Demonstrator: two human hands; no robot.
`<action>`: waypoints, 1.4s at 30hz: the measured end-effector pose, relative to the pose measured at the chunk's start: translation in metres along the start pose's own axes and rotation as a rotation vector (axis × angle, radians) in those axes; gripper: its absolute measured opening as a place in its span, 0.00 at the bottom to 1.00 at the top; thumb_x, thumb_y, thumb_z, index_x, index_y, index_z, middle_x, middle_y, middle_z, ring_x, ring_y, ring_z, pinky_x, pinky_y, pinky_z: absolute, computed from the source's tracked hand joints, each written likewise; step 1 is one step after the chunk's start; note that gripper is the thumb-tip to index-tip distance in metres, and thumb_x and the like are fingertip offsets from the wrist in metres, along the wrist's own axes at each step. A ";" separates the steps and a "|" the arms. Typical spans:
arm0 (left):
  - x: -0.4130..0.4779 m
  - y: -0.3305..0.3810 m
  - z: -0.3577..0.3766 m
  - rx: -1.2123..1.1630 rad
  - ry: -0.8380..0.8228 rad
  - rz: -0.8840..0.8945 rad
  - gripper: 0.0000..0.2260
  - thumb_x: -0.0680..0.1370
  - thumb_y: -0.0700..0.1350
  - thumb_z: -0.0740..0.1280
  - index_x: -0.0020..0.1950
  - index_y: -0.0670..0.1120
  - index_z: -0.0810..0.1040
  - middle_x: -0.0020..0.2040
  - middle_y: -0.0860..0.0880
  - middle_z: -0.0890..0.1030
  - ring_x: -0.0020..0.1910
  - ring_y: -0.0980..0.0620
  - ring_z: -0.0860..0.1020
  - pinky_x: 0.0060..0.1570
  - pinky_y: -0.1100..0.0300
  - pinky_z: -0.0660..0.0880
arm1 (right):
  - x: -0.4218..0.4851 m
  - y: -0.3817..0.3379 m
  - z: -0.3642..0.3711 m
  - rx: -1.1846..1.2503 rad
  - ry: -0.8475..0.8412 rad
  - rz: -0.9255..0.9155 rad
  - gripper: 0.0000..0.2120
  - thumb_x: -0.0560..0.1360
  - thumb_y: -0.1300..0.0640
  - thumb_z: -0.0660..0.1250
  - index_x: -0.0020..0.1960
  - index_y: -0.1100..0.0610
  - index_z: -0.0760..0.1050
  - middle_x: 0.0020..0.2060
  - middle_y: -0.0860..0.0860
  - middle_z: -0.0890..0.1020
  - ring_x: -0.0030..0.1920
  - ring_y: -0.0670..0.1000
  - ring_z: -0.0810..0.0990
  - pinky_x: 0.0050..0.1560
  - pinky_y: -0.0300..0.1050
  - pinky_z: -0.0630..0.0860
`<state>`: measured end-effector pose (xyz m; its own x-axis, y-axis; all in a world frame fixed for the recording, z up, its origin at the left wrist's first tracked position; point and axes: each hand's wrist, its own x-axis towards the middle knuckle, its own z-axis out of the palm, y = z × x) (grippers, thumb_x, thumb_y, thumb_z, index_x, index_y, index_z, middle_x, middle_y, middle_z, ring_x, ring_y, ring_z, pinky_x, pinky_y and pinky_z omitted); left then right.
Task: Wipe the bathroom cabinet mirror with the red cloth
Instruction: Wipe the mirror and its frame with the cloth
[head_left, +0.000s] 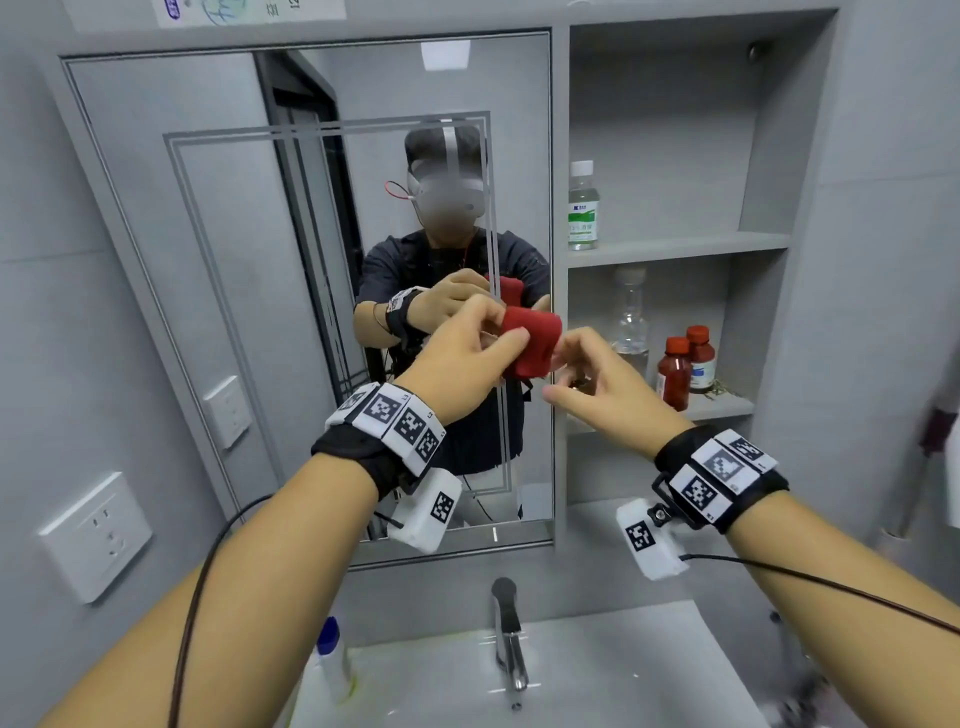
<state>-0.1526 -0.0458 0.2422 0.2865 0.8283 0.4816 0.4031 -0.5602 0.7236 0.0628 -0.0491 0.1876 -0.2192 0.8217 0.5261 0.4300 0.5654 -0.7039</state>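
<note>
The red cloth (535, 340), folded into a small bundle, is held up in front of the right part of the cabinet mirror (208, 260). My left hand (462, 353) pinches its left side between thumb and fingers. My right hand (597, 379) touches its right lower edge with the fingertips, the other fingers spread. The cloth sits close to the glass near the mirror's right edge; whether it touches the glass I cannot tell. The mirror reflects a person with both hands and the cloth.
Open shelves (675, 249) to the right of the mirror hold a clear bottle with a green label (583, 208), an empty clear bottle (630, 322) and two red-brown bottles (684, 364). Below are a chrome tap (508, 634), a white basin (597, 675), a white tube (332, 660). A wall socket (96, 535) is at left.
</note>
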 end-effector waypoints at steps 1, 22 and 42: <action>0.000 0.001 -0.002 -0.020 0.040 -0.019 0.08 0.82 0.50 0.68 0.55 0.48 0.74 0.48 0.45 0.84 0.49 0.44 0.86 0.46 0.42 0.86 | -0.002 0.012 0.000 -0.077 0.037 0.025 0.13 0.78 0.59 0.72 0.60 0.51 0.74 0.53 0.52 0.80 0.50 0.51 0.81 0.54 0.47 0.79; 0.032 0.029 -0.027 0.610 0.313 0.458 0.11 0.79 0.46 0.70 0.60 0.44 0.79 0.60 0.47 0.79 0.62 0.47 0.75 0.65 0.49 0.72 | -0.012 0.104 0.042 -0.595 0.203 0.263 0.20 0.75 0.57 0.69 0.67 0.55 0.79 0.57 0.51 0.75 0.64 0.56 0.69 0.69 0.54 0.67; 0.038 -0.010 0.046 1.019 0.231 0.448 0.15 0.72 0.39 0.70 0.59 0.40 0.78 0.61 0.42 0.79 0.60 0.39 0.75 0.61 0.44 0.71 | -0.003 0.122 0.032 -0.443 0.243 0.232 0.17 0.73 0.65 0.65 0.58 0.54 0.84 0.52 0.48 0.74 0.60 0.54 0.69 0.65 0.49 0.65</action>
<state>-0.1057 -0.0095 0.2308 0.4582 0.4747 0.7515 0.8541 -0.4691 -0.2244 0.0879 0.0198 0.0848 0.1108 0.8514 0.5126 0.7815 0.2440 -0.5742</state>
